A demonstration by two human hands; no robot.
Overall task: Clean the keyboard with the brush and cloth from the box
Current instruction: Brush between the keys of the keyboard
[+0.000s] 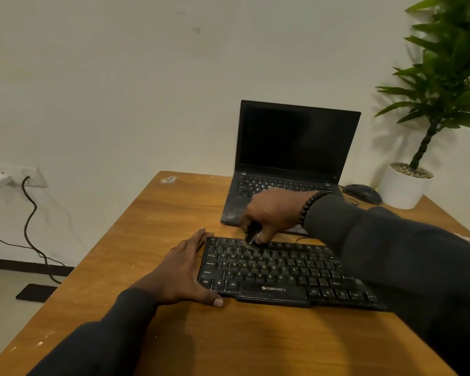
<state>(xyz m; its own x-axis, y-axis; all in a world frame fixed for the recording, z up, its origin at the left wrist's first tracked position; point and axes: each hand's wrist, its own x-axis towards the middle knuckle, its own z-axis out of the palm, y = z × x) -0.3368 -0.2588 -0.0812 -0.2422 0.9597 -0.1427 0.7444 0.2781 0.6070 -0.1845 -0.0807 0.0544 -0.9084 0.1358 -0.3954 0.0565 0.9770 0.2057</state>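
Brushing stage under way. Right hand [276,213] grip curled round small dark brush [253,234], bristles on Zebronics keyboard [282,272] top rows, 12 o'clock edge. Left hand [185,270] flat, fingers straight, bracing keyboard's 9 o'clock end on surface [174,207]. Lower rows, cloth wipe judged left; cloth and box not visible.

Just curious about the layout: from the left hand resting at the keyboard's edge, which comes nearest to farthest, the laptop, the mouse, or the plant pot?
From the left hand:
1. Laptop, behind the keyboard.
2. Mouse, right of the laptop.
3. Plant pot, far right corner.
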